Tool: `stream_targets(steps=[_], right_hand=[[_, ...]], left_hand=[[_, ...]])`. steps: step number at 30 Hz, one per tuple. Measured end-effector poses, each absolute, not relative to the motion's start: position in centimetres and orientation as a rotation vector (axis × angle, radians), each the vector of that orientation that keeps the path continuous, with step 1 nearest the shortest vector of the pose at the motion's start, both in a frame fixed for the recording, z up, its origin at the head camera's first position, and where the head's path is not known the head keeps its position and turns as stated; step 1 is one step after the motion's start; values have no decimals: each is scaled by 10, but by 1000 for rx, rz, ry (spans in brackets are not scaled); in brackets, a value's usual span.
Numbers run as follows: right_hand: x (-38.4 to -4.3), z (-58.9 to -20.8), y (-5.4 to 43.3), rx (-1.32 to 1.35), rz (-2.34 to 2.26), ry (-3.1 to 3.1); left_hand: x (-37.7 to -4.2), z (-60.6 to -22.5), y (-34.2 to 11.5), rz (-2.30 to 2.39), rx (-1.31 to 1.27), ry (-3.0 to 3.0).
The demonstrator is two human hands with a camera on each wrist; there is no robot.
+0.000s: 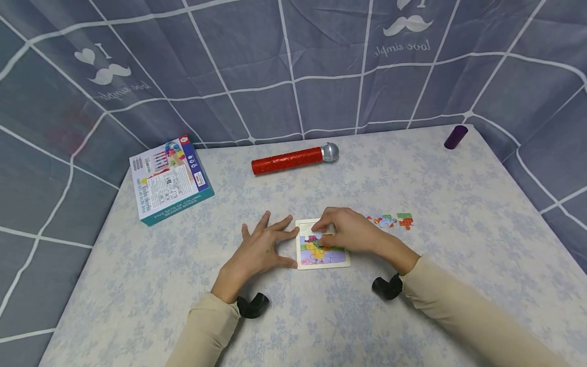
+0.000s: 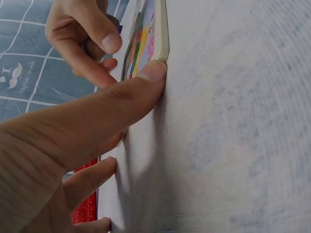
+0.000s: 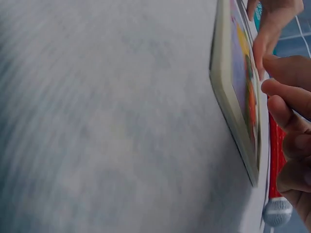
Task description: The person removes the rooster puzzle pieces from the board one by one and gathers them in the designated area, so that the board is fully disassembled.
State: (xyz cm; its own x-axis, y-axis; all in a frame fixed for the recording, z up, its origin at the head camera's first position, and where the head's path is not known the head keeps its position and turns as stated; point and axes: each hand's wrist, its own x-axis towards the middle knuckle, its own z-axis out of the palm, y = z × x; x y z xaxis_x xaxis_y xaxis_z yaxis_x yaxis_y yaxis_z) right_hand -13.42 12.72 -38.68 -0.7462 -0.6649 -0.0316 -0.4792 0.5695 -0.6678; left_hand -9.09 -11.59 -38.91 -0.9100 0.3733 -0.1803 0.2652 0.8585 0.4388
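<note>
A small square jigsaw puzzle [image 1: 322,256] in a pale frame lies flat on the table, its lower part filled with colourful pieces and its upper part bare. My left hand [image 1: 261,247] is spread at the frame's left side; its thumb [image 2: 153,73] touches the frame's near corner in the left wrist view. Over the puzzle hovers my right hand [image 1: 350,229], thumb and index finger bent with a gap between them. No piece shows between those fingertips. Loose puzzle pieces [image 1: 405,220] lie right of the frame, partly hidden behind the right hand.
A red glittery microphone [image 1: 293,160] with a silver head lies behind the puzzle. At the back left is a boxed toy set [image 1: 169,178]. A purple cylinder [image 1: 456,137] is near the far right corner. A grey checked curtain [image 1: 257,61] hangs behind the table.
</note>
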Motion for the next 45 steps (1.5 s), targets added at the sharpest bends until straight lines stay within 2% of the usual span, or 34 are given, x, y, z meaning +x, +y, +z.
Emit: stream_targets(steps=[8, 22, 35, 45], right_hand=[[-130, -387, 116, -949, -856, 2548], [-129, -389, 107, -777, -860, 2555], [-127, -388, 106, -727, -919, 2540], [-127, -392, 112, -773, -1184, 2431]], left_hand=[[-91, -390, -116, 592, 485, 2780], [-92, -388, -116, 612, 471, 2763], [-92, -387, -115, 597, 464, 2760], [-93, -388, -116, 614, 474, 2756]])
